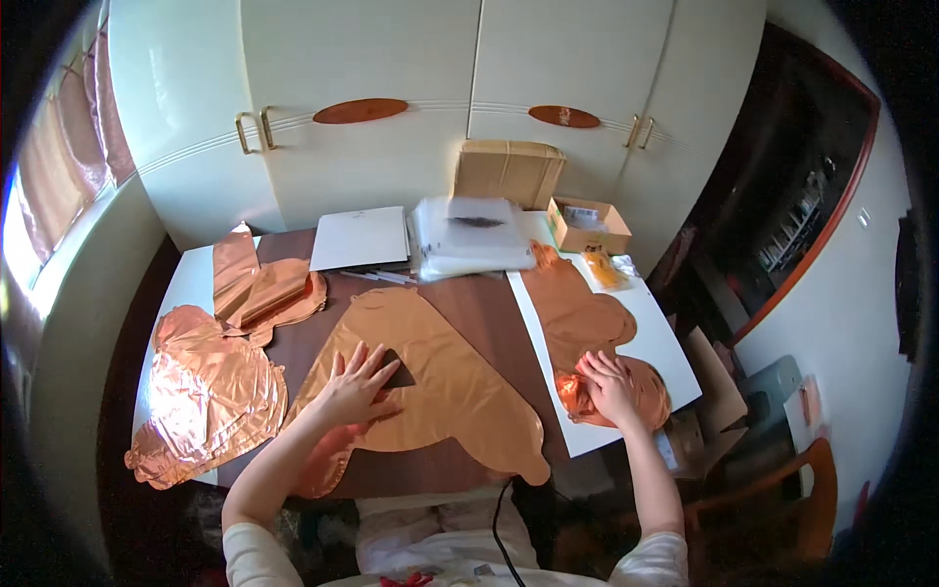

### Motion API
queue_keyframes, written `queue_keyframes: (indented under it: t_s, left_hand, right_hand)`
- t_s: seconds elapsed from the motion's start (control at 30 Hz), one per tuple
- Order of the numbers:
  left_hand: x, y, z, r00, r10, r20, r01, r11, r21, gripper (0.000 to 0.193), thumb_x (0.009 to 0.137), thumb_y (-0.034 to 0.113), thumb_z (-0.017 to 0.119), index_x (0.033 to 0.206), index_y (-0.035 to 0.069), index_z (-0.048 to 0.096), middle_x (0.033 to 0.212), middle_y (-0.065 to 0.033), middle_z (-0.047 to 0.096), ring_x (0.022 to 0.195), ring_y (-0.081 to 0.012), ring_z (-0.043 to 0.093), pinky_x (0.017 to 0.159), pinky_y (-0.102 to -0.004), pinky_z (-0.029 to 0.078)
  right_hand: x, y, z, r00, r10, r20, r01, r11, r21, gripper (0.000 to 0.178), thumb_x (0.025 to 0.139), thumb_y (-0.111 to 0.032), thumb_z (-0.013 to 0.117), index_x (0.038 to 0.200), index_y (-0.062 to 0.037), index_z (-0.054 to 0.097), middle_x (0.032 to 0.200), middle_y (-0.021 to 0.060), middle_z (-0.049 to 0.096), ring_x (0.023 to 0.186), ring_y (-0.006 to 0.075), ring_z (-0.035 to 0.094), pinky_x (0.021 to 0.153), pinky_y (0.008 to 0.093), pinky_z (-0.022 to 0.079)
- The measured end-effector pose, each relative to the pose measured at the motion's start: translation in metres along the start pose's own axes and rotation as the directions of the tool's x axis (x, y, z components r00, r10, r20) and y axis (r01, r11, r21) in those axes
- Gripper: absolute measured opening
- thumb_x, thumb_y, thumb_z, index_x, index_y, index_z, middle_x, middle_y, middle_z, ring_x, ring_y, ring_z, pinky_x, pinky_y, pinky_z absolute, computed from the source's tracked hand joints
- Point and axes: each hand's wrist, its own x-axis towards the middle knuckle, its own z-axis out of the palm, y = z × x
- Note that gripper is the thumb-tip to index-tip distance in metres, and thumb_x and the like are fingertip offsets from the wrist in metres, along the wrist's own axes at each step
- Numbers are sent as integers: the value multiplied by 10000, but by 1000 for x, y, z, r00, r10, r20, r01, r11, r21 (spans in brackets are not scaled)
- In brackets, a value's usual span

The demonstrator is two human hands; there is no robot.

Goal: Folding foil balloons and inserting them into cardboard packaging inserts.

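A large flat copper-coloured foil balloon (440,377) lies across the middle of the table, with a small dark triangular gap near its centre. My left hand (357,386) rests on it beside that gap, fingers spread. Over to the right, more flat copper foil balloons with rounded lobes (577,318) lie on a white board. My right hand (608,388) is at their near end, fingers curled onto crumpled, shiny orange foil; its fingertips are partly hidden. Shiny, wrinkled foil balloons (210,391) cover the left side, with a folded one (269,293) behind them.
At the back stand a white flat box (360,240), a stack of clear plastic bags (469,240), an upright cardboard box (509,174) and a small open carton (590,227). A yellow packet (606,271) lies near the carton. White cupboards (362,49) rise behind the table (386,474).
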Motion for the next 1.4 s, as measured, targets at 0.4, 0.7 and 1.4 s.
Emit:
queue_keyframes:
  t_s: [0.4,0.7,1.4]
  left_hand:
    - [59,94,-29,991,73,115,55,551,-832,577,866,429,557,1276,36,453,1315,-161,432,1161,-292,471,951,-411,401]
    - [78,73,-22,945,-250,212,201,-69,-977,469,820,254,651,1178,27,451,1044,-55,540,887,-145,531,710,-298,476]
    - [22,-31,6,919,-323,-226,290,942,-169,857,737,556,604,1350,31,315,1393,-277,259,1321,-381,237,1049,-475,249]
  right_hand:
    - [-20,-59,-24,843,122,-524,1,974,228,73,783,12,534,828,39,585,848,167,612,814,333,600,729,367,471]
    - [-24,-204,-23,839,-514,-180,532,844,68,63,784,-150,624,820,-98,627,971,28,622,946,156,590,877,367,421]
    - [-7,-240,56,845,-511,157,509,859,55,648,826,-511,521,1279,-53,446,1338,165,411,1245,342,368,992,472,328]
